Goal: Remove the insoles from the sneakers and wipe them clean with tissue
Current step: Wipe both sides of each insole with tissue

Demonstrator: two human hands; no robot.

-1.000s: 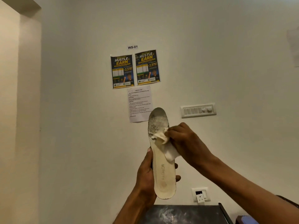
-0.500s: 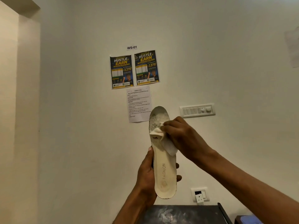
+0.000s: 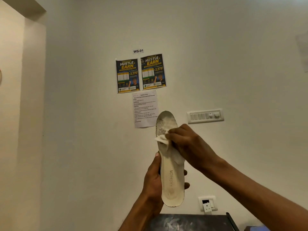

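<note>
Insole (image 3: 171,180) upright, toe up, left hand (image 3: 154,182) grip round heel, right hand (image 3: 186,142) pinching tissue (image 3: 160,139) against forefoot

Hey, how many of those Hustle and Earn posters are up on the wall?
2. The left poster and the right poster hang side by side on the wall, below the WS-01 label and above the white task sheet. None looks hidden.

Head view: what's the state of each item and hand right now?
insole: upright, toe end up, forefoot grey with dirt.
tissue: crumpled, pressed against the insole's forefoot.
left hand: grips the insole's heel half.
right hand: holds the tissue against the insole.
</note>
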